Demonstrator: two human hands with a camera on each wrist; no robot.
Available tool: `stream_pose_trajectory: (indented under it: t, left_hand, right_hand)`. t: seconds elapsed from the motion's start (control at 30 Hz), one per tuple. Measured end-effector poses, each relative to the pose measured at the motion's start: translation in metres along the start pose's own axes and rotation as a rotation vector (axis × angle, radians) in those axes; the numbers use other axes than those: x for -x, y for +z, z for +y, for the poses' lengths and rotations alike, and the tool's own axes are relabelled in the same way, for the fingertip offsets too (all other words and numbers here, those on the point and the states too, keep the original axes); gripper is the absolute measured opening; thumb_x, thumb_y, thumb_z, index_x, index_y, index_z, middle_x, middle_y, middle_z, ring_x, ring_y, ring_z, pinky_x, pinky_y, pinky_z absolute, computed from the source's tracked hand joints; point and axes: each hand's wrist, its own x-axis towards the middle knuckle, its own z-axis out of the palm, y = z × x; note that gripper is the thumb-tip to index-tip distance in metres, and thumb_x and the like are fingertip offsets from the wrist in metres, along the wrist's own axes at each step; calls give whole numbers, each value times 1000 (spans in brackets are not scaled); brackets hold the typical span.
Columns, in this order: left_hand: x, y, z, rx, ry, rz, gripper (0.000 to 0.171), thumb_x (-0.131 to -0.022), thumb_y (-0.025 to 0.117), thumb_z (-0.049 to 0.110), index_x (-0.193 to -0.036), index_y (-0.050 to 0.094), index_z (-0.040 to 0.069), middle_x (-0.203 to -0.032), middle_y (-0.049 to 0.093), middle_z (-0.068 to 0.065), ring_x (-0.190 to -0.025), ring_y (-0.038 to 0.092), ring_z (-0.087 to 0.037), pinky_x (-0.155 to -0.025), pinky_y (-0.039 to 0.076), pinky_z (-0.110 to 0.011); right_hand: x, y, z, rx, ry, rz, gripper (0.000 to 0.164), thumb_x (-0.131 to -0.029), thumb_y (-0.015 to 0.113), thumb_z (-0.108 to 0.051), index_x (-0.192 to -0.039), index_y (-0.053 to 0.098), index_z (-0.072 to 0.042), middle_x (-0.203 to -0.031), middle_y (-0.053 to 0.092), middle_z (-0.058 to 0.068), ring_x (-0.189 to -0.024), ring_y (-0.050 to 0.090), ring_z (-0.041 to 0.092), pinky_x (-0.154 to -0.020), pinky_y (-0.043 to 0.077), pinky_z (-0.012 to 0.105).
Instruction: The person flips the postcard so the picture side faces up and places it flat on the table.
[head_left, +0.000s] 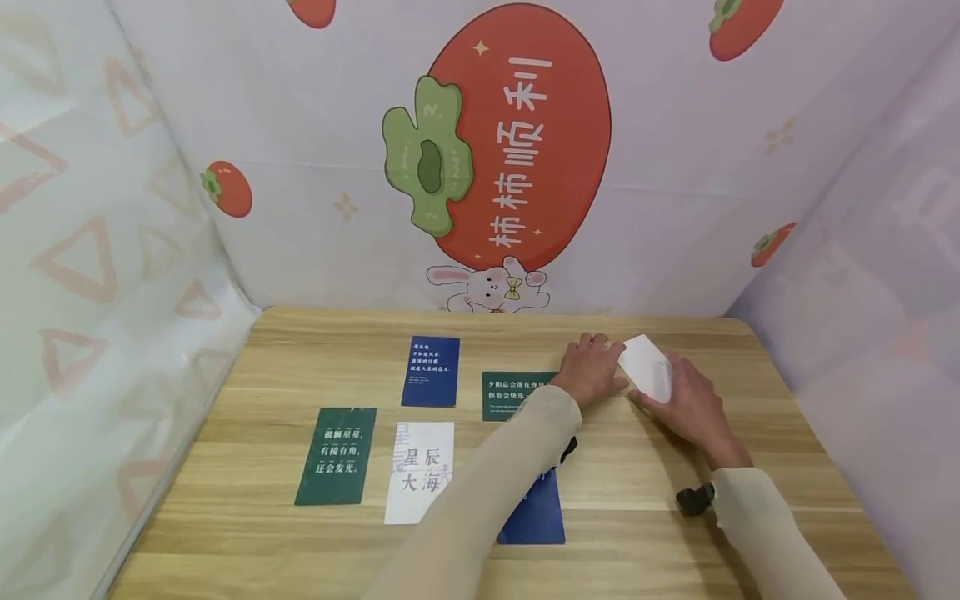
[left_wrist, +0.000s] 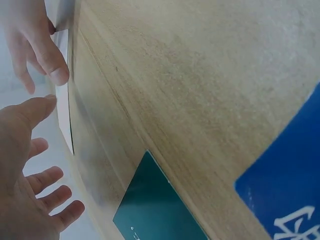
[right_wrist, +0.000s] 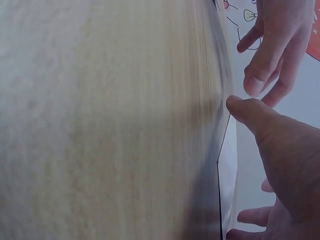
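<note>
My right hand (head_left: 693,408) holds a white card (head_left: 647,367) at the right of the table, thumb along its near edge and fingers over its right edge. My left hand (head_left: 588,371) is at the card's left corner, its fingers loosely bent and spread. In the left wrist view, the left thumb and fingers (left_wrist: 45,177) stand apart with nothing between them. The right wrist view shows the white card (right_wrist: 228,175) edge-on, low by the tabletop, between the right thumb and fingers. Whether the left fingertips touch the card, I cannot tell.
Left of the hands lie a blue card (head_left: 431,372), a green card (head_left: 517,396), another green card (head_left: 337,457), a white printed card (head_left: 420,475) and a blue card (head_left: 540,508) partly under the left sleeve. Patterned sheets (head_left: 300,233) wall in the wooden table (head_left: 637,533).
</note>
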Motion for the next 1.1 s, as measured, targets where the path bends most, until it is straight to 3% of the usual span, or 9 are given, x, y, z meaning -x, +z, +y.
stream_pose_trajectory:
  t: [0.33,0.77,1.1]
  left_hand:
    - [-7,8,-6,-5,-11,-7,64,-109,51,61,-168,41,38,-165,46,4,-150,43,-19,-126,39,-37]
    - [-2,7,-4,-17,31,-47,66,-111,45,62,-172,31,41,-167,42,1,-154,38,-21,-128,34,-40]
    - [1,4,-2,26,41,-68,66,-110,50,61,-170,36,39,-174,40,3,-159,38,-21,-129,35,-41]
  right_hand:
    - [-2,6,-1,-1,1,7,103,-93,82,-52,-164,32,3,-145,52,34,-123,56,57,-88,50,71]
    - [0,7,-4,14,44,-10,104,-97,78,-53,-167,26,2,-153,47,36,-132,48,64,-97,44,79]
    - [-2,7,-6,12,65,-21,103,-99,75,-57,-166,26,4,-151,51,40,-129,51,66,-93,47,78]
